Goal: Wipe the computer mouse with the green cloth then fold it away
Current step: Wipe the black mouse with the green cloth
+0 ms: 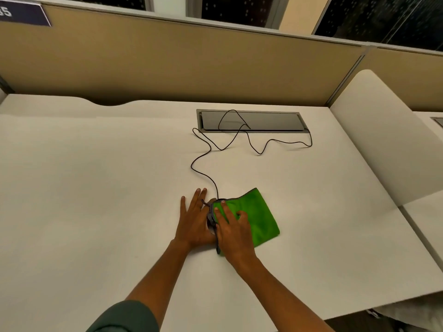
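Here the soft, limp cloth (260, 218) covers the mouse (211, 221), near centre. The right hand (233, 233) cups it; the left hand (194, 224) lies flat just left. It is likely best pinched at its corners.

white flat desk top (96, 188) fills centre. grey rectangular cable hatch (251, 121) recessed upper middle. tan fabric partition panel (167, 63) behind. dark blue sign (24, 14) upper left. white curved side divider (374, 135) right.

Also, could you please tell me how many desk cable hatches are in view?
2: one hatch at the back of this desk; a second hatch cut off at the frame's right edge.
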Demonstrator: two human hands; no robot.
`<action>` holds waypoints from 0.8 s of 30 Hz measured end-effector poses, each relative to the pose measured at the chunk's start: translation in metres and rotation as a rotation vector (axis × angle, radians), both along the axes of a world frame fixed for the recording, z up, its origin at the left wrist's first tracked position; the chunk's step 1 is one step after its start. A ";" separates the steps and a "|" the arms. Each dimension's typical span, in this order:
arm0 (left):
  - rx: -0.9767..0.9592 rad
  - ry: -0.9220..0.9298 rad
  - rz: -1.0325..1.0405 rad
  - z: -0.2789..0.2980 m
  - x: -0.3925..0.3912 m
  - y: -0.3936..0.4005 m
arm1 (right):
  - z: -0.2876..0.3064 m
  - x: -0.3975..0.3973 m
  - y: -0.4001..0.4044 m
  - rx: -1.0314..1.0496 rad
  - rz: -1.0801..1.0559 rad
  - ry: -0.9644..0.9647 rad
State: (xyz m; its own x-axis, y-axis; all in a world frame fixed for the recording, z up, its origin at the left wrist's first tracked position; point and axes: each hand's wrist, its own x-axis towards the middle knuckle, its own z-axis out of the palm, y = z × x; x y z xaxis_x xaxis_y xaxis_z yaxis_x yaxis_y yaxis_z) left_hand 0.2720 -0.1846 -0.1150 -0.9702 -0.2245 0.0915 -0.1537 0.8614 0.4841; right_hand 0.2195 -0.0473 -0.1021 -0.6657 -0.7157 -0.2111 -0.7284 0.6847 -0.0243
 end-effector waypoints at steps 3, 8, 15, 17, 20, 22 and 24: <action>0.013 0.038 -0.005 -0.003 0.000 -0.001 | 0.008 0.003 0.013 -0.130 0.051 0.074; 0.001 0.033 -0.010 -0.002 0.001 -0.002 | 0.016 0.009 0.039 -0.439 0.112 0.130; -0.005 0.033 -0.013 -0.002 0.001 -0.001 | 0.007 0.007 0.056 -0.588 0.148 0.134; -0.011 0.034 -0.015 -0.001 0.001 -0.001 | 0.012 0.011 0.059 -0.643 0.112 0.115; -0.015 0.036 -0.011 0.001 0.002 0.000 | 0.016 0.012 0.064 -0.709 0.060 0.039; -0.020 0.034 -0.006 0.002 0.002 0.001 | 0.016 0.010 0.066 -0.730 0.007 -0.012; -0.015 0.029 0.000 0.004 0.002 0.000 | 0.017 0.009 0.067 -0.730 -0.059 -0.055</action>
State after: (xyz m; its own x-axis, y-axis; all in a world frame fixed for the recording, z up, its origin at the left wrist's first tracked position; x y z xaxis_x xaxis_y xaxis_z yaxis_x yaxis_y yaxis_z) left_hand 0.2738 -0.1841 -0.1113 -0.9669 -0.2232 0.1234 -0.1399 0.8687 0.4752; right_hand 0.2286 0.0201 -0.0854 -0.7095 -0.6502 0.2718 -0.6757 0.5181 -0.5244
